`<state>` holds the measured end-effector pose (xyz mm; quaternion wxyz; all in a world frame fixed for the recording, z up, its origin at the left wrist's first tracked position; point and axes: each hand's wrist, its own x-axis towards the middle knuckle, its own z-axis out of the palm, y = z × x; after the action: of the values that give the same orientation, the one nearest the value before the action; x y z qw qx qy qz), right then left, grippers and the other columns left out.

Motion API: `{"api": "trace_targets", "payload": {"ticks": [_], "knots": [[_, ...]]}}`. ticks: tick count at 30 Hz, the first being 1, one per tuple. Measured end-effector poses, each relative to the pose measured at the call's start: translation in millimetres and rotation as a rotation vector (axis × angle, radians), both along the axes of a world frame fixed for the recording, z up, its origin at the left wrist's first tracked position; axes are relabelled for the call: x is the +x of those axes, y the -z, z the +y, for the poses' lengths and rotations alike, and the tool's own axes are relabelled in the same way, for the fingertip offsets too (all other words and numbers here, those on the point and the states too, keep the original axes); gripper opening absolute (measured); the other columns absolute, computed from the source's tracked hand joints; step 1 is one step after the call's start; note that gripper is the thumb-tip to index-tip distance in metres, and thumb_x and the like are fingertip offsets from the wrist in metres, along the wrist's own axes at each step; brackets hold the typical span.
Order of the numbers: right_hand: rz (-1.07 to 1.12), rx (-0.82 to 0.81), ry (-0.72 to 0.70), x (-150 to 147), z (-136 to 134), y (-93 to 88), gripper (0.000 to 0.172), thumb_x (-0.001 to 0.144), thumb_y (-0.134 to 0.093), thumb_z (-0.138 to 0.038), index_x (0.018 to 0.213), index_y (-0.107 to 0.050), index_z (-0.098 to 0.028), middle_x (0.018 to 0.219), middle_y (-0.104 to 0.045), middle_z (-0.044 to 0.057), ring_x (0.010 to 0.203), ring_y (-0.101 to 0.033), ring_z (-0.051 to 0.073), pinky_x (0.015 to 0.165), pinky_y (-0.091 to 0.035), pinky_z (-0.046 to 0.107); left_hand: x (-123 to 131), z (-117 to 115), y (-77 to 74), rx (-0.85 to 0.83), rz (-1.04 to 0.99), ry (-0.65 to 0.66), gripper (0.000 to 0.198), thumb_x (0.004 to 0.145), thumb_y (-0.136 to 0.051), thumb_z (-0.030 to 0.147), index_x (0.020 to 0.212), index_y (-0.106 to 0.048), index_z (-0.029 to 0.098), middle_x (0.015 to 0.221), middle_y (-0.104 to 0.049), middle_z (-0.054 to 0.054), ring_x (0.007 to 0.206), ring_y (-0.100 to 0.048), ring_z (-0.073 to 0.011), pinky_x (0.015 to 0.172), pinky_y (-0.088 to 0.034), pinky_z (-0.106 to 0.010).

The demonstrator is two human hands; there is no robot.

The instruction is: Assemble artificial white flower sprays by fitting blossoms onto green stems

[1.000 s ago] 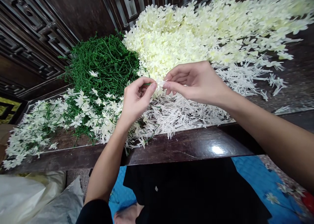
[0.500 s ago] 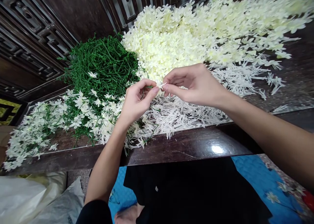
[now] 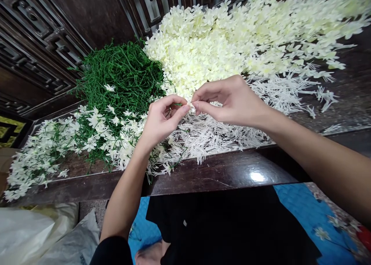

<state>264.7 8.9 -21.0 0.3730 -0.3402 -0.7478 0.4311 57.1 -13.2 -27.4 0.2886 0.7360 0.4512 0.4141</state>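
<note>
Left hand (image 3: pixel 164 118): thumb and forefinger pinched together on a green stem (image 3: pixel 179 104). Right hand (image 3: pixel 232 102): thumb and forefinger closed to a pinch at a small white piece (image 3: pixel 191 107), other fingers curled loosely. Piece sits at the stem tip, between the two hands, over the worktop (image 3: pixel 217 176); exact fit of piece and stem too small to tell. Hands close together, fingertips almost meeting.

Pile of green stems (image 3: pixel 121 75) beyond the left hand, one white flower (image 3: pixel 109 88) lying on it. Big heap of pale yellow petals (image 3: pixel 208 52) behind the hands, running off to the right. Thin white strands (image 3: pixel 223 133) spread below and right of the right hand. White flowers on green stems (image 3: pixel 43 153) along the left end. Dark wood lattice (image 3: pixel 149 5) behind; pale sacks (image 3: pixel 26 230) low left, blue mat (image 3: pixel 301 207) below.
</note>
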Motion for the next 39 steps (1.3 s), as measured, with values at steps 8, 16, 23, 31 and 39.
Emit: {"api": "trace_targets", "payload": {"ticks": [8,16,23,31,39], "knots": [[-0.019,-0.075,-0.002,2.5,3.0,0.1,0.025,0.079,-0.081,-0.041,0.099,-0.074,-0.027,0.109,-0.077,0.008,0.103,-0.073,0.032,0.101,-0.062,0.056,0.3,0.8,0.0,0.086,0.023,-0.103,0.01,0.084,-0.077,0.029,0.078,-0.077,0.021,0.077,-0.075,-0.003,0.058,-0.051,-0.01,0.052,-0.04,-0.024],[-0.049,-0.119,-0.083,-2.4,2.1,4.7,0.04,0.08,-0.083,-0.059,0.096,-0.08,-0.022,0.1,-0.079,0.009,0.093,-0.074,0.031,0.084,-0.064,0.051,-1.0,2.2,3.2,0.15,0.032,-0.024,0.008,0.085,-0.079,0.025,0.08,-0.079,0.019,0.076,-0.075,-0.002,0.06,-0.054,-0.009,0.054,-0.041,-0.021],[0.052,-0.115,-0.016,-0.2,3.3,4.2,0.036,0.078,-0.089,-0.055,0.087,-0.083,-0.021,0.084,-0.08,0.008,0.075,-0.075,0.023,0.071,-0.065,0.039,-1.5,3.9,4.2,0.19,0.031,-0.053,0.03,0.086,-0.084,0.047,0.077,-0.079,0.018,0.07,-0.071,-0.002,0.055,-0.05,-0.0085,0.049,-0.037,-0.022],[0.088,-0.129,-0.012,1.5,7.2,2.0,0.035,0.076,-0.091,-0.053,0.078,-0.081,-0.02,0.076,-0.079,0.008,0.069,-0.075,0.023,0.072,-0.068,0.039,-2.8,4.1,1.4,0.137,0.011,-0.03,0.01,0.086,-0.08,0.027,0.082,-0.08,0.018,0.079,-0.076,-0.004,0.059,-0.054,-0.0084,0.052,-0.041,-0.021],[0.08,-0.135,-0.021,0.0,6.0,-2.1,0.034,0.073,-0.091,-0.053,0.069,-0.076,-0.023,0.073,-0.077,0.005,0.067,-0.074,0.021,0.072,-0.068,0.038,-0.4,1.2,2.3,0.151,0.019,-0.029,0.009,0.087,-0.073,0.024,0.082,-0.076,0.017,0.081,-0.074,-0.003,0.061,-0.054,-0.0086,0.053,-0.04,-0.022]]}}
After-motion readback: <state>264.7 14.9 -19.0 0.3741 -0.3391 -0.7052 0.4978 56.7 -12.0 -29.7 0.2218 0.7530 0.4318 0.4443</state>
